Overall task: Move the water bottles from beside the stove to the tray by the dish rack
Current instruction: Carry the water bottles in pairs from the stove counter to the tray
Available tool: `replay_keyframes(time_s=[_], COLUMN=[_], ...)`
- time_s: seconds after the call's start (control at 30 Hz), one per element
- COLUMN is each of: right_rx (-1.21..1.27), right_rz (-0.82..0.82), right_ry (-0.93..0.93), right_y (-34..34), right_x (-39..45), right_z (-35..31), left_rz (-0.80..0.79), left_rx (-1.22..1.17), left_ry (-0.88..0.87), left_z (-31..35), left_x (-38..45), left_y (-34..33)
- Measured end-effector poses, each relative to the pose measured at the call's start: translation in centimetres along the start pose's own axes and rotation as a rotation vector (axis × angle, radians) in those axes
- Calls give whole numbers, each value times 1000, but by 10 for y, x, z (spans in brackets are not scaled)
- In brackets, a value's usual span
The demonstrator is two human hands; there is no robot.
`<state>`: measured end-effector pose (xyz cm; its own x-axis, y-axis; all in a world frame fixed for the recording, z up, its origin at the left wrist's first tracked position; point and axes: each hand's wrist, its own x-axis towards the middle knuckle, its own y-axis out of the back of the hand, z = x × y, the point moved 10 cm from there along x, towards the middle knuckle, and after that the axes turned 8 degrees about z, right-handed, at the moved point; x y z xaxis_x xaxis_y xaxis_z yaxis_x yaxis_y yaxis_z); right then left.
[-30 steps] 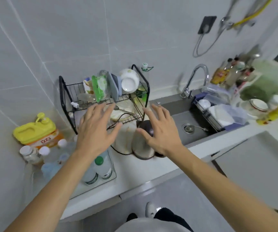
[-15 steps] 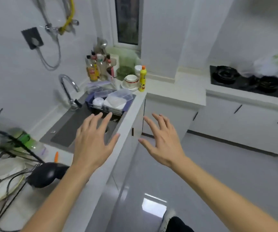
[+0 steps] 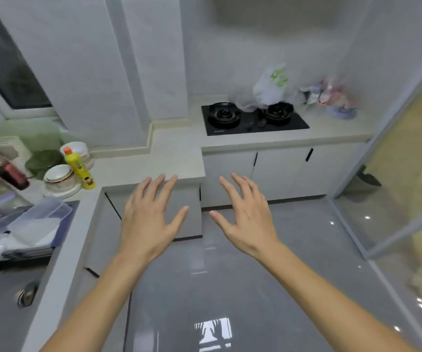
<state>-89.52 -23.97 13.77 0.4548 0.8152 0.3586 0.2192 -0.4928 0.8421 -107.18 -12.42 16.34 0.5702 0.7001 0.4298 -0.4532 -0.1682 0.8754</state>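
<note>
Kitchen, L-shaped counter (image 3: 169,158) running from the sink (image 3: 4,298) side at left round to the far wall; grey glossy floor (image 3: 230,288) fills the middle. Black two-burner stove (image 3: 254,118) set into the far run, well apart from both hands. Beside it on the right, a blurred cluster (image 3: 336,100) of pale and reddish shapes: judged the likely location of the water bottles, but too smeared to confirm or count. A white plastic bag (image 3: 271,85) stands behind the right burner. Tray and dish rack not in frame. Near left: stacked bowls (image 3: 59,174), yellow squeeze bottle (image 3: 78,165), clear lidded container (image 3: 40,219) over the sink edge. Left hand (image 3: 149,219) and right hand (image 3: 245,217) both held out over the floor, palms down, fingers spread, carrying nothing. Step in hand, as judged: approach to the stove for a pick-up. To do it well: close the gap fully before reaching, go round the right of the stove to avoid the burners and bag, grip each bottle round the body, upright, one per hand.
</note>
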Motion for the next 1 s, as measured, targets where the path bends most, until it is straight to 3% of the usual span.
replay_keyframes(time_s=[0.73, 1.0], right_rx=[-176, -202], right_rz=[276, 316], right_ry=[-404, -480], right_y=[90, 110], right_x=[258, 317], right_z=[353, 490], left_rz=[-41, -55], left_rx=[-284, -318], left_ry=[-428, -537], left_z=[269, 384], left_x=[411, 513], left_y=[-240, -328])
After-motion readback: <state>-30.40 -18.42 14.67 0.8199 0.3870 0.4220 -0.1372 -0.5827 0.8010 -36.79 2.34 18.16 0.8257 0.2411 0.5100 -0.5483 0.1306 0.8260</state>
